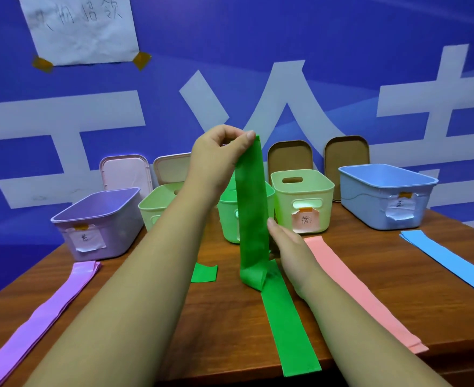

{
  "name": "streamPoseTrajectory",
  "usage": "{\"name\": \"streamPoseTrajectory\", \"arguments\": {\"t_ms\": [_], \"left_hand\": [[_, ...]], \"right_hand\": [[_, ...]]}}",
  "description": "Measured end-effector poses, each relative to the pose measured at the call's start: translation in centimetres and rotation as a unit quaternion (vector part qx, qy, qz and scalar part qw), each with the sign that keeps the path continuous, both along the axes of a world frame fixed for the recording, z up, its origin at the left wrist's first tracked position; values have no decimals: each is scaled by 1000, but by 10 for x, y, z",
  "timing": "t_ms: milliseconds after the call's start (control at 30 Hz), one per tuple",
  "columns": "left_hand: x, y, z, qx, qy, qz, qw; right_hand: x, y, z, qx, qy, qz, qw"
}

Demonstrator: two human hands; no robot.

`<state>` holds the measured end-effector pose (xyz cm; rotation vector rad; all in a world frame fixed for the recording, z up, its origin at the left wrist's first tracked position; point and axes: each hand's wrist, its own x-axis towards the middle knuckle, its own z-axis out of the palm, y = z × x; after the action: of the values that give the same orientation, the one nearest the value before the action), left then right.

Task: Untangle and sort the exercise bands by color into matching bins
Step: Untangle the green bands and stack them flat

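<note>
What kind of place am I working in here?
Probably a staged demo or office setup, not a gym: a wooden table against a blue printed banner, with hand-labelled plastic bins and a taped paper note.

Five bins are lined up along the back of the surface (pixel 152 297), with the middle bin (pixel 230 216) as reference. Two bins (pixel 99 224) (pixel 157 208) are set left of it, two (pixel 303 199) (pixel 383 194) right. Lids (pixel 124 171) are propped behind the row. Four bands (pixel 35 322) (pixel 289 325) (pixel 356 289) (pixel 450 261) are laid in front, one end raised before the middle bin.
</note>
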<state>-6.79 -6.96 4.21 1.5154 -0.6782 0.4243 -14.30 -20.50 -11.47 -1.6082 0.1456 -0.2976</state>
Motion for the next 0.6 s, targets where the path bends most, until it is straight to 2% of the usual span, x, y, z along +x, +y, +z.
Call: {"name": "streamPoseTrajectory", "arguments": {"t_ms": [167, 400, 600], "left_hand": [[0, -2, 9, 7, 5, 20, 1000], [11, 5, 10, -6, 17, 55, 998], [29, 9, 7, 5, 3, 120, 993]], "right_hand": [[0, 0, -3, 10, 15, 48, 999], [-13, 7, 2, -88, 8, 83, 993], [-27, 16, 20, -112, 34, 81, 990]]}}
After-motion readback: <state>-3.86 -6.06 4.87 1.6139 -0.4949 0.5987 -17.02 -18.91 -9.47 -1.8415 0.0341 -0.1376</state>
